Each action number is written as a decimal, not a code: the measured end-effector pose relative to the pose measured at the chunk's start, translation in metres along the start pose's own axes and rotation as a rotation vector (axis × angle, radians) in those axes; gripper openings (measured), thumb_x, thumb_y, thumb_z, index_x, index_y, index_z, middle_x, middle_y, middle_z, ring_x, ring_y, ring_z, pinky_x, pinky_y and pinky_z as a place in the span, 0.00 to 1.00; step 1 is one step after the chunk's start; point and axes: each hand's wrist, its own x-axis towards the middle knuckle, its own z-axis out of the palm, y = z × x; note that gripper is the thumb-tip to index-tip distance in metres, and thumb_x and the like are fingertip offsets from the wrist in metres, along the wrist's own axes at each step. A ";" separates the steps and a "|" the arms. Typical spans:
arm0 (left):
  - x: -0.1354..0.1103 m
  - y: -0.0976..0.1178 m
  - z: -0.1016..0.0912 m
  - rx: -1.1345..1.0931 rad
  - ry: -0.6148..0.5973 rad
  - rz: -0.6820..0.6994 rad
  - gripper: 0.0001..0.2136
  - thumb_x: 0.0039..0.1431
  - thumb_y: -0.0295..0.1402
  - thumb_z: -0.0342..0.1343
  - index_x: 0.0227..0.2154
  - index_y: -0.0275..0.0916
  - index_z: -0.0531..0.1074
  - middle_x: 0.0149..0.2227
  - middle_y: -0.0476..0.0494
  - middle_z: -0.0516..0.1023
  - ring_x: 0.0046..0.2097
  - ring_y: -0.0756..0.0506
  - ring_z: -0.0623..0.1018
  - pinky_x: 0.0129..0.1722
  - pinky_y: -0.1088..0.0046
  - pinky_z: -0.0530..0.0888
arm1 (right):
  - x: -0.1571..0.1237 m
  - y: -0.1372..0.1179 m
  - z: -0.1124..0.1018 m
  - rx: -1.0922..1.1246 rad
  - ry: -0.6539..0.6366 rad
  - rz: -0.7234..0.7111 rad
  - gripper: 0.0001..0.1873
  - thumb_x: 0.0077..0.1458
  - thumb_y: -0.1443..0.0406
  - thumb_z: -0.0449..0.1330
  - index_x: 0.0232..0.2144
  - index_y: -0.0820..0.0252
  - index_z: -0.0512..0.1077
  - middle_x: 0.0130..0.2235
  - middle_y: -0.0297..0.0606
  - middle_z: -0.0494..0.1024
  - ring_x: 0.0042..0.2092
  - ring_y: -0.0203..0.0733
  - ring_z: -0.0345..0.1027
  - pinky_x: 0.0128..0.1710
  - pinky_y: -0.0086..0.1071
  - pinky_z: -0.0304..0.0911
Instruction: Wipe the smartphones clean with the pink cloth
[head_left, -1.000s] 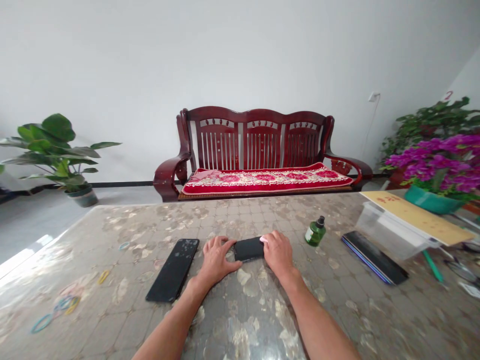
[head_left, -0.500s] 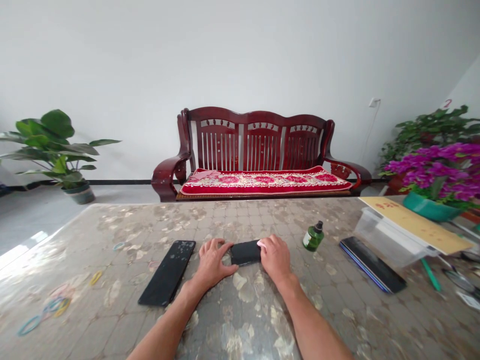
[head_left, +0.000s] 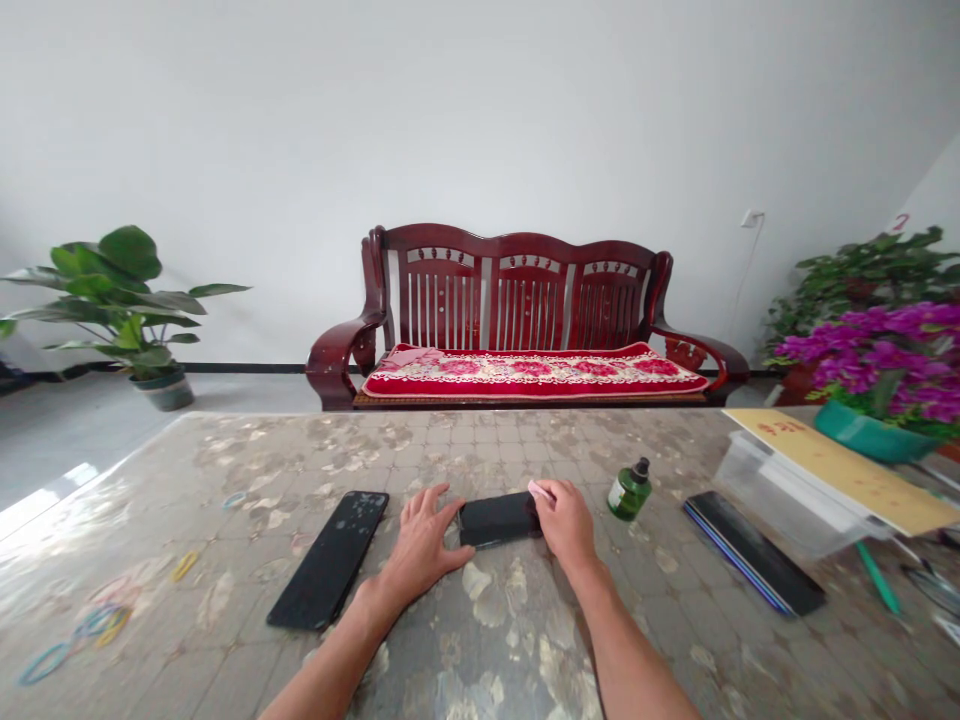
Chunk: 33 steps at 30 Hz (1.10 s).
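One small black phone (head_left: 496, 521) lies flat on the desk (head_left: 457, 660). The left hand (head_left: 421, 537) spreads its thumb and fingers at the phone's left end, and the right hand (head_left: 566, 522) pinches a small pink thing (head_left: 538, 490) at its other end. The work looks started, not done, and I can't tell how much is left.

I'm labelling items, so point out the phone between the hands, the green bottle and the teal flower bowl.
Phone (head_left: 498, 520), head view: screen's middle.
Green bottle (head_left: 630, 497), head view: body.
Teal flower bowl (head_left: 870, 434), head view: outer wall.
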 end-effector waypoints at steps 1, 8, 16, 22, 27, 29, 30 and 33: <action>0.000 0.001 -0.001 -0.015 -0.014 0.037 0.28 0.48 0.36 0.66 0.54 0.43 0.72 0.62 0.36 0.62 0.62 0.31 0.62 0.61 0.52 0.61 | 0.002 0.003 0.000 0.072 0.023 0.030 0.12 0.59 0.61 0.55 0.35 0.56 0.78 0.37 0.38 0.79 0.41 0.42 0.71 0.42 0.30 0.61; 0.009 0.009 -0.007 0.077 -0.258 0.251 0.25 0.59 0.33 0.60 0.59 0.42 0.65 0.62 0.36 0.66 0.62 0.37 0.67 0.61 0.60 0.65 | -0.002 -0.005 0.009 0.295 0.071 0.065 0.16 0.57 0.56 0.54 0.33 0.56 0.78 0.36 0.40 0.80 0.40 0.43 0.72 0.43 0.32 0.64; 0.025 0.010 -0.013 0.153 -0.350 0.343 0.19 0.61 0.29 0.54 0.55 0.41 0.67 0.55 0.35 0.72 0.57 0.36 0.73 0.57 0.60 0.68 | 0.001 -0.005 0.009 0.680 0.110 0.213 0.19 0.50 0.49 0.62 0.29 0.59 0.78 0.30 0.39 0.80 0.36 0.44 0.71 0.39 0.33 0.65; 0.042 0.009 -0.025 0.134 -0.366 0.223 0.12 0.65 0.30 0.46 0.48 0.44 0.69 0.39 0.43 0.80 0.42 0.42 0.79 0.44 0.68 0.72 | 0.015 0.008 0.013 1.247 0.150 0.556 0.27 0.34 0.48 0.70 0.31 0.62 0.75 0.24 0.33 0.76 0.29 0.42 0.72 0.32 0.34 0.69; 0.040 0.015 -0.025 0.025 -0.287 -0.008 0.09 0.67 0.34 0.46 0.43 0.43 0.70 0.33 0.45 0.80 0.38 0.43 0.80 0.39 0.71 0.71 | 0.019 0.015 0.018 1.308 0.184 0.576 0.28 0.33 0.48 0.70 0.33 0.61 0.75 0.30 0.37 0.80 0.34 0.44 0.75 0.34 0.35 0.72; 0.034 0.018 -0.020 -0.044 -0.231 -0.124 0.10 0.67 0.34 0.45 0.43 0.41 0.71 0.31 0.45 0.79 0.37 0.43 0.81 0.37 0.72 0.70 | 0.020 0.015 0.021 1.305 0.193 0.565 0.27 0.34 0.49 0.70 0.34 0.61 0.75 0.32 0.38 0.80 0.34 0.44 0.75 0.33 0.34 0.72; 0.031 0.019 -0.016 -0.086 -0.206 -0.180 0.11 0.67 0.33 0.44 0.42 0.39 0.71 0.30 0.44 0.79 0.35 0.43 0.81 0.36 0.73 0.70 | 0.020 0.015 0.023 1.298 0.197 0.556 0.27 0.35 0.48 0.70 0.34 0.61 0.75 0.32 0.38 0.80 0.34 0.43 0.75 0.33 0.34 0.72; 0.019 0.022 -0.003 -0.239 -0.169 -0.315 0.14 0.67 0.33 0.43 0.43 0.35 0.72 0.27 0.46 0.77 0.28 0.45 0.79 0.31 0.74 0.70 | 0.022 0.015 0.027 1.252 0.203 0.518 0.27 0.39 0.47 0.68 0.35 0.61 0.74 0.32 0.37 0.80 0.33 0.42 0.74 0.34 0.36 0.72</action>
